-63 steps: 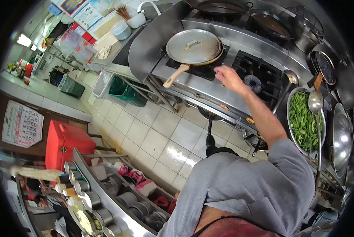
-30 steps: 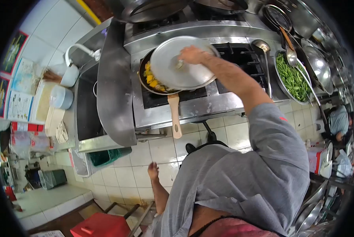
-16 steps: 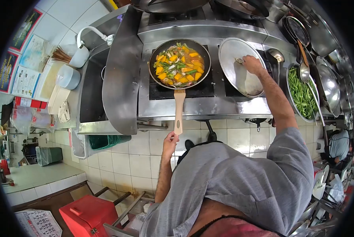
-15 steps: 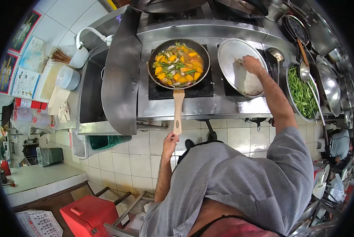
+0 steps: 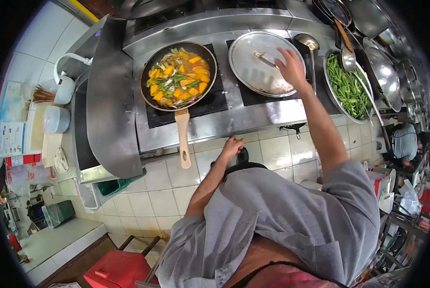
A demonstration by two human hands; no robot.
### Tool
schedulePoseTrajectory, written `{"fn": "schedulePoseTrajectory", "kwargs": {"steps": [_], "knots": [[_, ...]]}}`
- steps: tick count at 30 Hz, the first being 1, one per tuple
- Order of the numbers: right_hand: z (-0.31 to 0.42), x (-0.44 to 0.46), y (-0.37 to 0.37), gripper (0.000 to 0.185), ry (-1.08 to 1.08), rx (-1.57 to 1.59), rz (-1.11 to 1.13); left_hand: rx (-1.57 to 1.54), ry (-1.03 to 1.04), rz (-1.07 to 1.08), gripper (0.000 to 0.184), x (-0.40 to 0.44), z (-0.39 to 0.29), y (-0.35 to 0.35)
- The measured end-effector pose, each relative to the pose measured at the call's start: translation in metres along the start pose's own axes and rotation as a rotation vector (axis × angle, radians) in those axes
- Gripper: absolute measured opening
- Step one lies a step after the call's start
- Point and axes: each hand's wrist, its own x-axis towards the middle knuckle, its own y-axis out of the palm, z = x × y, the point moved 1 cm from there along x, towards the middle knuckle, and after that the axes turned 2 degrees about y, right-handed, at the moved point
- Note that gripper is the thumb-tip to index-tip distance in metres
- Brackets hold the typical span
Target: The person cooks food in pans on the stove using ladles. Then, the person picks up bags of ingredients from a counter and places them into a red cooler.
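1. Stainless steel worktop [image 5: 272, 114] fills much of the upper part of the head view, above a tiled floor [image 5: 158, 172]. Off its left edge, a curved metal panel [image 5: 112, 96] stands between it and the sink [image 5: 82, 134], probably to keep water away from the heat.

2. Near the worktop's left edge, the frying pan [image 5: 157, 57] sits uncovered over a dark burner section [image 5: 218, 97], its mix of orange chunks and green pieces [image 5: 181, 79] in plain sight. Its pale handle [image 5: 183, 139] juts past the front edge, likely so that the grip is reachable and cooler.

3. Right of the pan, apart from it, the round metal lid [image 5: 251, 74] lies flat, its lid knob [image 5: 263, 58] upward, which seems to leave it easy to lift.

4. Over the lid's right part, the right hand [image 5: 292, 66] is spread wide and grips nothing; contact with the lid cannot be told.

5. At the front edge, clear of the pale handle, the left hand [image 5: 232, 146] has bent fingers; whether they hold anything cannot be told.

6. Toward the worktop's right end, a ladle [image 5: 306, 41] lies beside the lid; a long spoon [image 5: 349, 60] rests across a bowl [image 5: 328, 85] of green vegetables [image 5: 344, 86], perhaps to be handy.
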Motion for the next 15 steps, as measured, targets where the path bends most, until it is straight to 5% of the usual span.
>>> {"fn": "schedulePoseTrajectory", "kwargs": {"steps": [4,7,14,15], "knots": [[-0.021,-0.113,-0.042,0.048,0.156,-0.151,-0.158,-0.272,-0.021,-0.115,0.055,0.037,0.001,0.038],[-0.061,-0.181,-0.046,0.066,0.420,-0.221,0.081,-0.416,0.037,-0.036,0.026,0.072,0.017,0.049],[-0.129,-0.204,-0.020,0.071,0.792,0.178,0.269,-0.670,0.163,-0.189,0.021,0.082,0.013,0.071],[-0.113,-0.198,-0.026,0.066,0.712,-0.040,0.190,-0.713,0.175,-0.203,0.019,0.082,0.010,0.072]]}}
